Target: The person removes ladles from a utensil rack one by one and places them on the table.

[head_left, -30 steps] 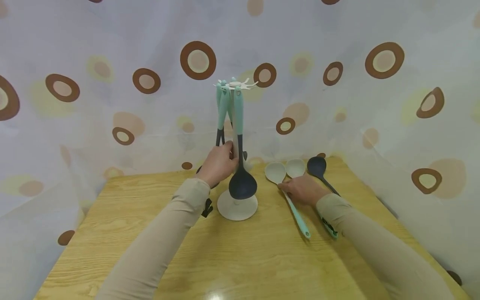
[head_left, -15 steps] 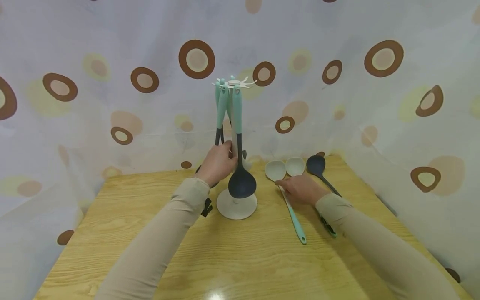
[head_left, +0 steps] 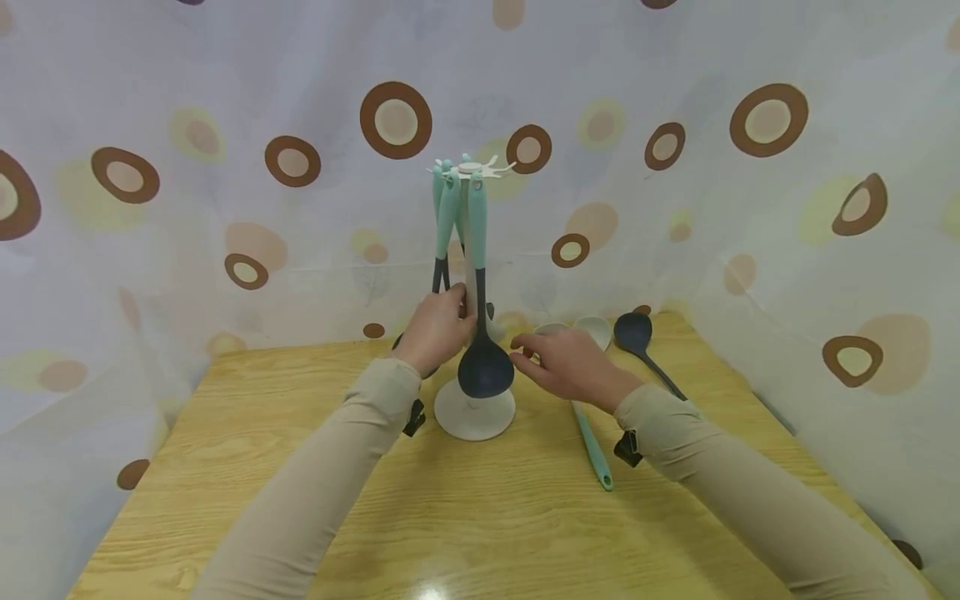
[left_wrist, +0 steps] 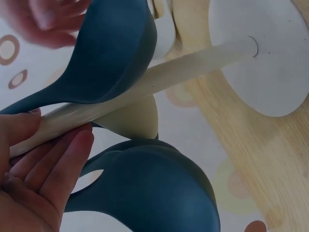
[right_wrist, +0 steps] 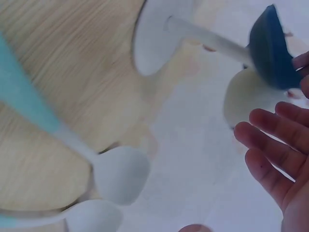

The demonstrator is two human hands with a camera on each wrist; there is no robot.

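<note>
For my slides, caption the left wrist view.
Left hand gripping a pale pole beside a dark ladle, white base beyond.

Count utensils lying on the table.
3: a pale spoon partly behind the right hand, a second spoon to that spoon's right, a dark utensil farther right. Others may be hidden.

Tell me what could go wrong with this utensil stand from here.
The right hand is close beside the hanging ladle; a bump could set it swinging or perhaps unhook it.
The left hand grips the post; a sideways tug might rock the round base.
A pale spoon lies near the right hand on the table, so it might get knocked askew.
</note>
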